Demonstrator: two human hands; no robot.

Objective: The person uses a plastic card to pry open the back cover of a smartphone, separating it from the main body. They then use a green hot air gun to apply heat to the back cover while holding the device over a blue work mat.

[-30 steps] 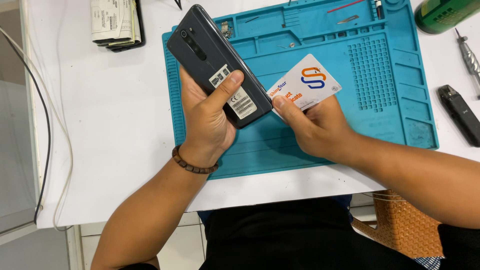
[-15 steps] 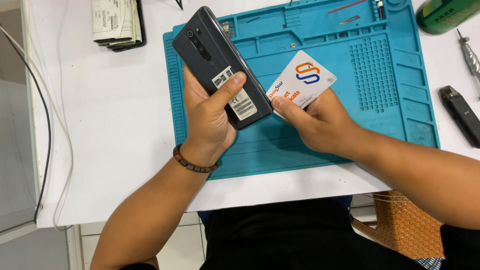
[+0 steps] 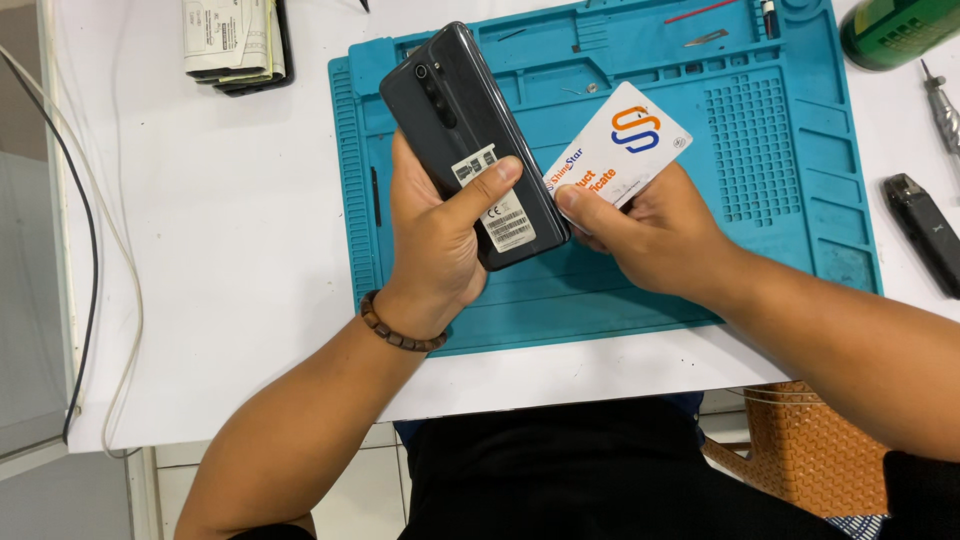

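The left hand [image 3: 440, 240] holds a dark phone [image 3: 470, 140] tight, back side up, above the blue mat [image 3: 800, 160]. The right hand [image 3: 650, 235] pinches a white card [image 3: 620, 140], its corner touching the phone's edge, perhaps to pry it open.

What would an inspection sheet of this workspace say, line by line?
Surface: white table with a teal mat on it.
Job's things: dark phone, back side up; white card with its corner at the phone's edge.
Clutter: paper stack, green bottle, screwdriver, small black device.
Hands: left hand holds the phone; right hand pinches the card.
Cables: black and white cables at the table's left edge.
Surroundings: orange basket, tiled floor.
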